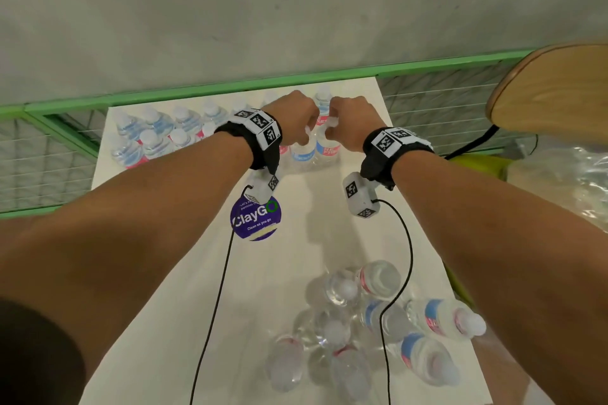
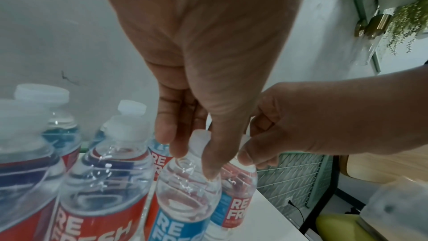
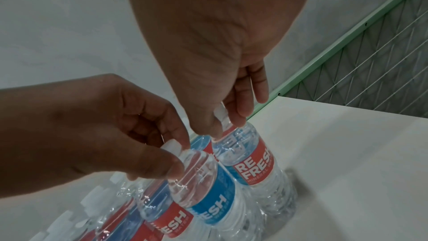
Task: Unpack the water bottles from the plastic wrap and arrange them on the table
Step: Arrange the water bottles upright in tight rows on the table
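Observation:
Clear water bottles with red and blue labels are on the white table [image 1: 279, 266]. My left hand [image 1: 306, 135] pinches the neck of a blue-label bottle [image 2: 185, 199] at the far end of the table. Beside it my right hand [image 1: 330, 128] pinches the white cap of a red-label bottle [image 3: 252, 162], which stands on the table. The left bottle leans slightly. Several bottles [image 1: 158, 138] stand in rows at the far left. A heap of bottles [image 1: 362, 322] lies on its side at the near right.
A purple round sticker [image 1: 256, 219] is on the tabletop. A green rail [image 1: 197, 92] with wire mesh runs behind the table. At the right are a wooden chair [image 1: 552, 92] and crumpled clear plastic [image 1: 575, 181]. Wrist cables hang over the near bottles.

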Demonstrator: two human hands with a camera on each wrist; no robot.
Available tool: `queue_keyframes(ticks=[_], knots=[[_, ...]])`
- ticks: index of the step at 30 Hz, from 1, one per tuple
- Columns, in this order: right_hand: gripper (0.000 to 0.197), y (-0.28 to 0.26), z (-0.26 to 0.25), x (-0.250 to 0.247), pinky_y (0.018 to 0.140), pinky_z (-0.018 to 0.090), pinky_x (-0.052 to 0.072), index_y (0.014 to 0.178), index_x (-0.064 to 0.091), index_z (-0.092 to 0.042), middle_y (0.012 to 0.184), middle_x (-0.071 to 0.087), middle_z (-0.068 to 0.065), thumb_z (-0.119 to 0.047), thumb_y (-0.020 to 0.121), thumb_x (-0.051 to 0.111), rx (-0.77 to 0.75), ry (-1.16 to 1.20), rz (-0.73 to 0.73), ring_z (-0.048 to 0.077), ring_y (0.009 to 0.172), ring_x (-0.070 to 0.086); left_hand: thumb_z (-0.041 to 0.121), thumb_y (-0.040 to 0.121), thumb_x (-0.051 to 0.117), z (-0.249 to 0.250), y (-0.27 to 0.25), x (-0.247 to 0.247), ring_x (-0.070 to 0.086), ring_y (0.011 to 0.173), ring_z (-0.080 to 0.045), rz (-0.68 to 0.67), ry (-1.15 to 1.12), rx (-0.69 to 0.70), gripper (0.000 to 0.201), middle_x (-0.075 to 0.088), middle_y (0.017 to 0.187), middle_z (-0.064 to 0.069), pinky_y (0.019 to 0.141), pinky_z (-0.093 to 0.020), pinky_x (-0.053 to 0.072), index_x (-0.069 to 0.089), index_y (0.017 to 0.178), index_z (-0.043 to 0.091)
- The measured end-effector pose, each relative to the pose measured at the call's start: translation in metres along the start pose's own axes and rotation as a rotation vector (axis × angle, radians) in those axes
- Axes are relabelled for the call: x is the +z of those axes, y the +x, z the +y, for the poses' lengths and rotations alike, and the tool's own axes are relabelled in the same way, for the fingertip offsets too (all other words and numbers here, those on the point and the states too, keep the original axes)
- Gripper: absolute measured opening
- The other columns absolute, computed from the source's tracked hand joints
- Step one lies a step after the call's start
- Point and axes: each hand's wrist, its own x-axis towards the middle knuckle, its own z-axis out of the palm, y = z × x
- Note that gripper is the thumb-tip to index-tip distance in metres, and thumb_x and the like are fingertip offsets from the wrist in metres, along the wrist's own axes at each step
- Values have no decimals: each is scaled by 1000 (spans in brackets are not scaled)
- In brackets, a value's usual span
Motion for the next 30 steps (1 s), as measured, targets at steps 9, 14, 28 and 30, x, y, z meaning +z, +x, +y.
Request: queue_keyframes(ticks=[9, 14, 28, 30], knots=[[34, 16, 2, 1, 68, 32, 45, 108, 59, -15, 102, 64, 12, -28, 79, 69, -7, 14, 28, 32, 89, 60, 13, 77, 77, -14, 19, -2, 62, 86, -27, 8, 22, -7, 23, 60, 89, -2, 68, -34, 48, 69, 99, 14], [38, 15, 4, -2, 73, 35, 50, 116, 57, -14, 106, 63, 14, -28, 82, 68, -28, 23, 11, 34, 93, 61, 15, 79, 74, -18, 20, 0, 58, 89, -26, 20, 58, -4, 25, 53, 94, 0, 71, -38, 50, 66, 103, 16], [32, 14, 14, 1, 77, 34, 41, 119, 58, -15, 108, 59, 14, -26, 89, 64, -128, 26, 37, 32, 101, 56, 47, 87, 68, -16, 19, 2, 64, 94, -33, 63, 282, -84, 42, 67, 106, -10, 69, -33, 42, 67, 115, 16], [32, 15, 15, 0, 75, 32, 39, 118, 59, -15, 107, 60, 14, -27, 89, 64, -128, 29, 37, 33, 100, 56, 38, 85, 72, -17, 18, 0, 62, 101, -31, 64, 248, -47, 37, 67, 110, -6, 76, -34, 41, 66, 118, 21]])
